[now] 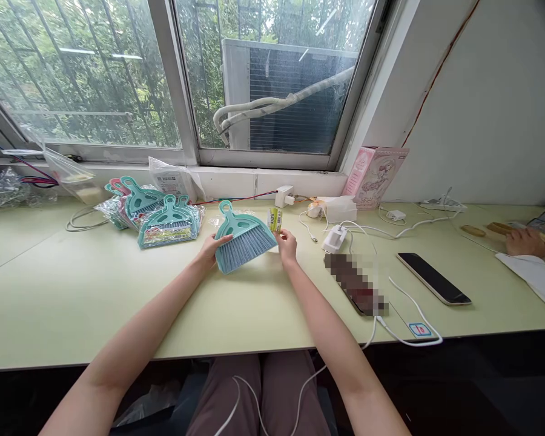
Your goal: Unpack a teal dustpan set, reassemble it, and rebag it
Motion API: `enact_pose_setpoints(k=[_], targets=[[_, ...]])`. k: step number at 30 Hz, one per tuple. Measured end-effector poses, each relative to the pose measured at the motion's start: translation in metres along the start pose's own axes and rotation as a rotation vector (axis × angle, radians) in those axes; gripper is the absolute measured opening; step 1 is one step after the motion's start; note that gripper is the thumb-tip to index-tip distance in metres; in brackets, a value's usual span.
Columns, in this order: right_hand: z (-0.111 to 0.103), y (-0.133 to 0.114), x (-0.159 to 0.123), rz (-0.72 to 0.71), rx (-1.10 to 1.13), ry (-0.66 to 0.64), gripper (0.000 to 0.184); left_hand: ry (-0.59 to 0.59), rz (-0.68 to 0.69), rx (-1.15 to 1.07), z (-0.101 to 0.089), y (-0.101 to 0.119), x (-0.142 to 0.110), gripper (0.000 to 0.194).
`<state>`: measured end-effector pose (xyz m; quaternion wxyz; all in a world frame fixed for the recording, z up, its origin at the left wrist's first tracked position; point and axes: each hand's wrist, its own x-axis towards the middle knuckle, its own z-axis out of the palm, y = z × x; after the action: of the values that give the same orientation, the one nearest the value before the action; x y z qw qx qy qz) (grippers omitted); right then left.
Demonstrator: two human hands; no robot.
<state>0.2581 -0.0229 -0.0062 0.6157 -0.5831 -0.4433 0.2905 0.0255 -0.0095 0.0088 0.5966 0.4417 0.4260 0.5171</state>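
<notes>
print on yellow label (275,219) and pink box (375,177) too small to read

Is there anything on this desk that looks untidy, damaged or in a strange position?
Nothing looks damaged or spilled. The left hand and right hand hold a teal brush set flat on the desk. Only the white cables look untidy: they lie loosely tangled on the right, near a black phone.
</notes>
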Motion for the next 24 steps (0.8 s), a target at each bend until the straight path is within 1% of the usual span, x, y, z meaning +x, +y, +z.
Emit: enact_pose_setpoints(k=[1, 3, 6, 9, 11, 13, 15, 17, 21, 24], targets=[[0.001, 0.001, 0.0, 0.031, 0.052, 0.012, 0.019, 0.008, 0.014, 0.013, -0.002, 0.002, 0.001, 0.051], [0.003, 0.001, 0.001, 0.108, 0.207, 0.022, 0.017, -0.028, 0.064, 0.064, -0.005, 0.007, 0.002, 0.054], [0.004, 0.0, 0.0, 0.208, 0.426, 0.068, 0.013, -0.065, 0.179, 0.167, -0.002, 0.012, -0.001, 0.059], [0.002, -0.004, -0.002, 0.27, 0.454, 0.133, 0.015, -0.041, 0.222, 0.237, 0.005, 0.01, -0.005, 0.058], [-0.001, -0.009, -0.003, 0.265, 0.433, 0.126, 0.019, -0.005, 0.223, 0.253, 0.008, 0.007, -0.005, 0.058], [-0.004, -0.015, -0.004, 0.2, 0.45, 0.065, 0.023, 0.052, 0.238, 0.266, 0.009, 0.004, -0.003, 0.058], [-0.005, -0.022, -0.006, 0.118, 0.493, -0.036, 0.029, 0.115, 0.257, 0.287, 0.009, 0.001, -0.001, 0.058], [-0.003, -0.029, -0.01, 0.091, 0.536, -0.15, 0.033, 0.159, 0.274, 0.303, 0.007, -0.001, 0.001, 0.056], [0.012, -0.031, -0.025, 0.181, 0.58, -0.376, 0.029, 0.194, 0.303, 0.297, 0.006, -0.003, 0.002, 0.053], [0.024, -0.027, -0.035, 0.246, 0.531, -0.538, 0.027, 0.189, 0.304, 0.259, 0.006, -0.005, 0.003, 0.056]])
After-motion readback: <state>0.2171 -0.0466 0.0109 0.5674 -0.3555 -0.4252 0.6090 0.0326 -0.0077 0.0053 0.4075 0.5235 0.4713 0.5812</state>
